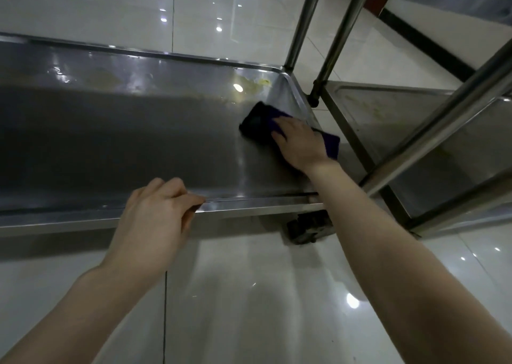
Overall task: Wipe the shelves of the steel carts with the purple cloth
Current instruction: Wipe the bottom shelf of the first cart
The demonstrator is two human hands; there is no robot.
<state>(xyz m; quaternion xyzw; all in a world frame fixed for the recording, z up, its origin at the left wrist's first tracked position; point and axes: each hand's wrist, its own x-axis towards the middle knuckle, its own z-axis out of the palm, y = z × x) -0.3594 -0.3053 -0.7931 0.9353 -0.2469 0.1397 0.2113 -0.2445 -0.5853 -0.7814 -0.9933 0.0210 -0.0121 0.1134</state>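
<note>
A low steel cart shelf (133, 141) with a raised rim spans the view. My right hand (300, 144) lies flat on the purple cloth (259, 122), pressing it onto the shelf near the far right corner. Part of the cloth shows behind the hand by the right rim. Yellowish stains (257, 85) mark the shelf just beyond the cloth. My left hand (155, 214) grips the shelf's near rim (249, 201), fingers curled over the edge.
A second steel cart's low shelf (415, 130) stands close on the right, with its upright posts (340, 31) and a slanted steel bar (448, 125). A black caster (307, 226) sits under the near right corner. Glossy white floor tiles surround the carts.
</note>
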